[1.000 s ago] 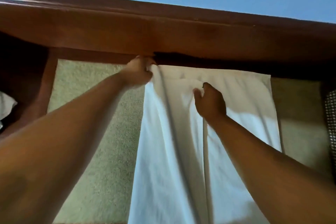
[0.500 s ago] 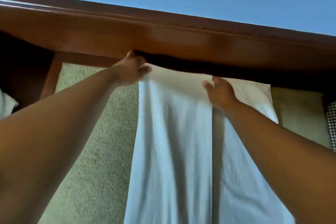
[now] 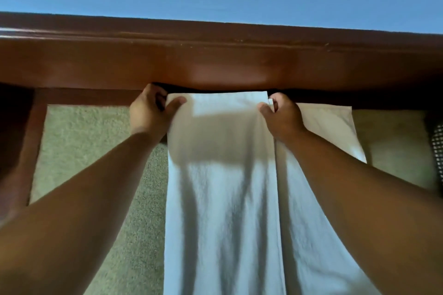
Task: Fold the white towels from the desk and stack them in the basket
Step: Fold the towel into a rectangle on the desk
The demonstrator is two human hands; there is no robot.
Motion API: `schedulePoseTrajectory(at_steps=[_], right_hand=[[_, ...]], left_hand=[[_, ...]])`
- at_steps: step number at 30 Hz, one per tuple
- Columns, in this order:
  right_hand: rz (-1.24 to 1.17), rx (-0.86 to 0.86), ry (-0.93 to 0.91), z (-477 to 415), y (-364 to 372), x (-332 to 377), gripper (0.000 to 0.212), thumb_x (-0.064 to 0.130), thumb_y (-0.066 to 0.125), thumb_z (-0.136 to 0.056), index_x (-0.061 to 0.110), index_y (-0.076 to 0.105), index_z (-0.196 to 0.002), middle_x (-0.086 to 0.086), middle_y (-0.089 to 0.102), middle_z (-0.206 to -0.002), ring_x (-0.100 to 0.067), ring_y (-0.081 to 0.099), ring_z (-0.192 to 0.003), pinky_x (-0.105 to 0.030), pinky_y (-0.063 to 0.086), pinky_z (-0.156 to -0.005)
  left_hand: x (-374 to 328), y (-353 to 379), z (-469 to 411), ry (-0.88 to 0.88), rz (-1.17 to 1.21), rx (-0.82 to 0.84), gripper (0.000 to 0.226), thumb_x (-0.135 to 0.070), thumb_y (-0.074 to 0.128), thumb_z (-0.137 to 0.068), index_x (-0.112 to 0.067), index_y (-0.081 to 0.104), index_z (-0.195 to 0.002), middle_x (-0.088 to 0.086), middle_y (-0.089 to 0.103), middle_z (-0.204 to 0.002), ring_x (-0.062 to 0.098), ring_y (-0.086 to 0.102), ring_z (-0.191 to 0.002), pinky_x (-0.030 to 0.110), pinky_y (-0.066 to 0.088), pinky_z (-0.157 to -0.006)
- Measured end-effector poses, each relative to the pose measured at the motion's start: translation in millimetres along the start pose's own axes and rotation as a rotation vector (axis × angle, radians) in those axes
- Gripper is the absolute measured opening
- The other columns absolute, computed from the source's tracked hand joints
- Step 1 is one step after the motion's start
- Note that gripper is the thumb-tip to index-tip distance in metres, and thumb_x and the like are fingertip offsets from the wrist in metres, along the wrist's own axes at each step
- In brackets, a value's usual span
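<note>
Holding up a white towel (image 3: 223, 199) just below the front edge of the surface (image 3: 215, 62), with the left hand (image 3: 153, 112) clamped on its top left corner and the right hand (image 3: 282, 117) on the top right, thumbs in front. Hanging long toward the carpet (image 3: 96, 151), with a wider back layer jutting past the front panel's right side. Probably best handled by bringing those side edges flush, keeping the top hem taut and level, then halving lengthwise before carrying across to what looks like the mesh basket (image 3: 438, 148), far right.
</note>
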State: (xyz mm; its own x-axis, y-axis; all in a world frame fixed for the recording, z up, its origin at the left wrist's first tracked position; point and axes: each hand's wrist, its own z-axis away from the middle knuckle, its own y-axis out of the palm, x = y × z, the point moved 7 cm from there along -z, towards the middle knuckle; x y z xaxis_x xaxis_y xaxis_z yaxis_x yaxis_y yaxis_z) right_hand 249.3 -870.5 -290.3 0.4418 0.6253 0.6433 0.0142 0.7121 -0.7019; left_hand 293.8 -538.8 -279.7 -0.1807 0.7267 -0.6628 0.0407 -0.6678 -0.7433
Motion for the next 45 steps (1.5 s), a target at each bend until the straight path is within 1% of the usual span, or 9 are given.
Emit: schedulePoseTrajectory(at_steps=[3,8,14,23,29,34,39,42,45], right_hand=[[0.017,0.002,-0.008,-3.5,0.0,-0.8,0.040,0.034,0.063,-0.096,0.007,0.059,-0.125,-0.014,0.065,-0.108,-0.028,0.059,-0.101,-0.026,0.035,-0.080],[-0.173,0.044,0.102,21.7,-7.9,2.4,0.051,0.036,0.067,-0.093,0.019,0.050,-0.138,0.003,0.061,-0.115,-0.015,0.059,-0.103,-0.026,0.043,-0.086],[-0.266,0.021,0.207,145.0,1.1,-37.6,0.052,0.021,0.075,-0.087,0.012,0.052,-0.133,-0.001,0.066,-0.116,-0.017,0.063,-0.103,-0.021,0.045,-0.078],[-0.091,0.220,0.221,363.0,22.2,-113.0,0.063,0.028,0.072,-0.087,0.017,0.041,-0.142,0.001,0.056,-0.134,-0.021,0.055,-0.122,-0.037,0.047,-0.100],[-0.021,0.262,0.267,418.5,17.4,-129.5,0.050,0.032,0.070,-0.087,0.015,0.050,-0.129,-0.003,0.062,-0.120,-0.027,0.061,-0.112,-0.033,0.049,-0.088],[0.146,0.250,0.199,436.8,11.4,-135.4,0.042,0.037,0.053,-0.099,0.018,0.046,-0.136,-0.007,0.058,-0.136,-0.033,0.055,-0.122,-0.037,0.044,-0.093],[0.158,0.225,0.197,458.3,4.1,-163.7,0.028,0.026,0.054,-0.097,0.022,0.046,-0.124,-0.005,0.062,-0.120,-0.029,0.062,-0.107,-0.040,0.052,-0.089],[0.150,0.121,0.138,462.5,-11.1,-175.0,0.040,0.025,0.062,-0.092,0.021,0.049,-0.129,-0.007,0.053,-0.127,-0.028,0.057,-0.113,-0.041,0.049,-0.095],[0.199,0.007,0.210,455.3,-41.1,-201.8,0.047,0.027,0.065,-0.091,0.020,0.048,-0.134,-0.009,0.042,-0.137,-0.032,0.049,-0.122,-0.042,0.045,-0.098]], left_hand=[[-3.7,1.9,-4.8,-0.049,0.024,-0.003,0.041,-0.054,0.078,-0.078,-0.021,0.059,-0.094,-0.013,0.057,-0.072,0.010,0.055,-0.066,0.025,0.038,-0.060],[12.5,-6.6,38.0,-0.121,0.212,0.110,0.050,-0.044,0.081,-0.080,-0.021,0.052,-0.114,-0.012,0.063,-0.083,0.002,0.060,-0.072,0.015,0.045,-0.058],[57.9,-18.2,185.5,-0.200,0.150,0.216,0.057,-0.059,0.075,-0.078,-0.027,0.049,-0.116,-0.008,0.069,-0.081,0.017,0.069,-0.072,0.042,0.058,-0.067],[75.7,-35.7,409.4,-0.353,0.102,0.253,0.057,-0.034,0.079,-0.084,-0.016,0.047,-0.126,-0.001,0.062,-0.105,0.019,0.061,-0.086,0.032,0.046,-0.073],[87.6,-46.7,487.8,-0.461,0.128,0.274,0.041,-0.035,0.079,-0.085,-0.018,0.053,-0.111,-0.006,0.063,-0.096,0.007,0.059,-0.081,0.023,0.044,-0.061],[118.3,-41.1,522.5,-0.517,0.074,0.450,0.035,-0.030,0.073,-0.090,-0.014,0.061,-0.118,0.000,0.068,-0.101,0.019,0.065,-0.091,0.039,0.054,-0.077],[125.7,-42.2,536.6,-0.545,-0.059,0.450,0.045,-0.022,0.069,-0.092,-0.010,0.051,-0.131,0.009,0.063,-0.118,0.025,0.060,-0.097,0.038,0.049,-0.080],[113.1,-41.2,537.9,-0.465,-0.148,0.374,0.071,-0.028,0.073,-0.089,-0.013,0.033,-0.145,0.015,0.039,-0.141,0.037,0.047,-0.124,0.049,0.045,-0.101],[70.8,-42.3,532.2,-0.144,-0.322,0.233,0.071,-0.027,0.074,-0.084,-0.017,0.037,-0.144,0.012,0.034,-0.139,0.038,0.039,-0.128,0.051,0.042,-0.102]])
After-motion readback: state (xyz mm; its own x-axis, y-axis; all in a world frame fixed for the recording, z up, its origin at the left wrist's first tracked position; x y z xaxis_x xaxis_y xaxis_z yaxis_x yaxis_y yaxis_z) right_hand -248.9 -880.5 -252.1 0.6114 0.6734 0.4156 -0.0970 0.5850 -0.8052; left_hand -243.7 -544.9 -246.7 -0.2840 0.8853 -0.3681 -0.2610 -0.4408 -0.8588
